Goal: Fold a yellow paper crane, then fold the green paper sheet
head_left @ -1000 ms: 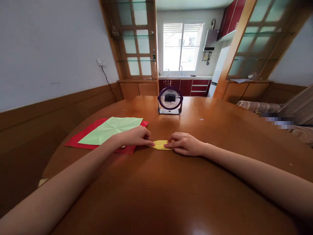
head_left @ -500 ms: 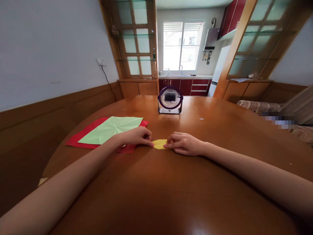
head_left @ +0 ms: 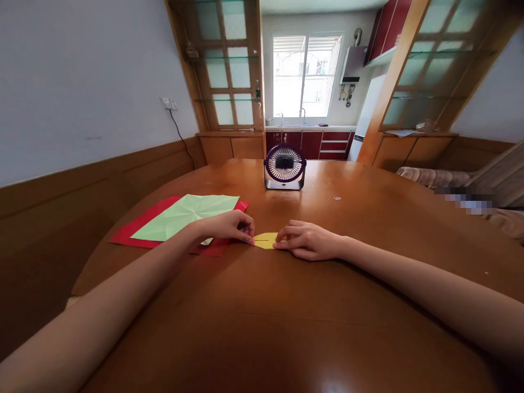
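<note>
A small folded yellow paper (head_left: 265,240) lies flat on the brown wooden table (head_left: 286,305). My left hand (head_left: 229,226) presses its fingertips on the paper's left end. From the other side, my right hand (head_left: 309,240) pinches the paper's right end against the table. Only a short strip of yellow shows between the two hands. Both forearms stretch across the table towards it.
A light green creased sheet (head_left: 186,215) lies on a red sheet (head_left: 135,232) left of my left hand. A small purple desk fan (head_left: 285,167) stands farther back on the table. A wall with wood panelling runs along the left; a kitchen lies beyond.
Both hands have drawn closer together over the yellow paper, so less of it shows than a second ago. The sheets and the fan have not moved.
</note>
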